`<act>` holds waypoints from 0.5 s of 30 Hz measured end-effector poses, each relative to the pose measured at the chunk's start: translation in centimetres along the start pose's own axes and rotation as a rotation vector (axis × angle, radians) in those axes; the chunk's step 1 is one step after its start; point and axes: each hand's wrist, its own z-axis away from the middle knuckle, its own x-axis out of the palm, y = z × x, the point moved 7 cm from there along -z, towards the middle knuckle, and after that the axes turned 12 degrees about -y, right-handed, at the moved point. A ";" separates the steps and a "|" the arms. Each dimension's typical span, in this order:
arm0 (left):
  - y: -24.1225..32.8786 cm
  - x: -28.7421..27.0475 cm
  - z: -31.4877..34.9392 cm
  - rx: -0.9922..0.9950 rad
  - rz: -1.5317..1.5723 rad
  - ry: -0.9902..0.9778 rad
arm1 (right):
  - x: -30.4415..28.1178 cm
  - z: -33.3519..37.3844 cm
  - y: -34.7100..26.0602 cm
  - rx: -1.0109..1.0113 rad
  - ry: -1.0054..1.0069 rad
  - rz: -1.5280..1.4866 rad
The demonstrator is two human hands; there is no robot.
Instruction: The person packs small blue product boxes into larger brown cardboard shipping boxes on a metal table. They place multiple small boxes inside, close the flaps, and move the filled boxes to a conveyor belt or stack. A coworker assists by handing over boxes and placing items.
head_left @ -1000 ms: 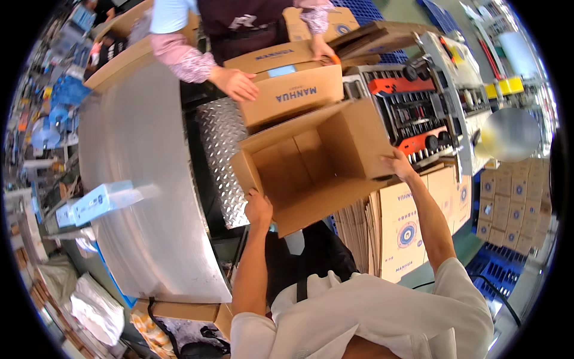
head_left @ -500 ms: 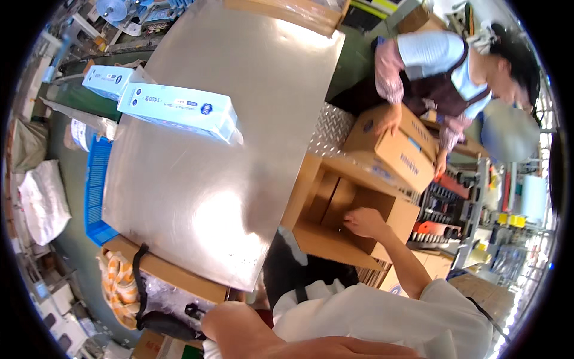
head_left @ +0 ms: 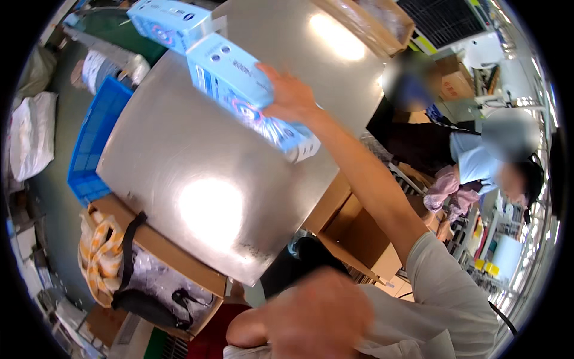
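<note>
My right arm stretches over the metal table (head_left: pixel 149 149). My right hand (head_left: pixel 290 96) grips a long light blue box (head_left: pixel 230 75) from its far side, with fingers and thumb on it. The box lies slanted, its near right end blurred. A second light blue box (head_left: pixel 170 24) sits end to end with it at the table's far left. My left hand (head_left: pixel 320 311) is close to my body at the bottom, too smeared to show its fingers. Under my right forearm stands an open cardboard carton (head_left: pixel 359 233), partly hidden by the arm.
A blue plastic crate (head_left: pixel 98 143) stands off the table's left edge. Near left is a carton (head_left: pixel 173 251) with clear plastic, a black strap and an orange-checked cloth (head_left: pixel 101 257). A co-worker (head_left: pixel 472 155) bends at the right; another carton (head_left: pixel 382 24) lies at the far edge.
My right hand has left the open carton and reached across to the light blue box. My left hand has come up into view. The co-worker has moved away, and my view has turned.
</note>
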 end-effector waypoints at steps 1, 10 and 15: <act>-2.3 -2.8 0.2 -0.084 0.026 0.132 | 0.4 2.4 2.4 -0.030 -0.018 -0.117; -25.6 -14.6 -1.4 -0.356 -1.624 0.431 | 12.7 44.8 18.6 0.217 0.362 -0.024; -27.4 -15.5 -1.5 -0.448 -1.801 0.390 | 23.3 48.3 24.3 0.232 0.099 0.023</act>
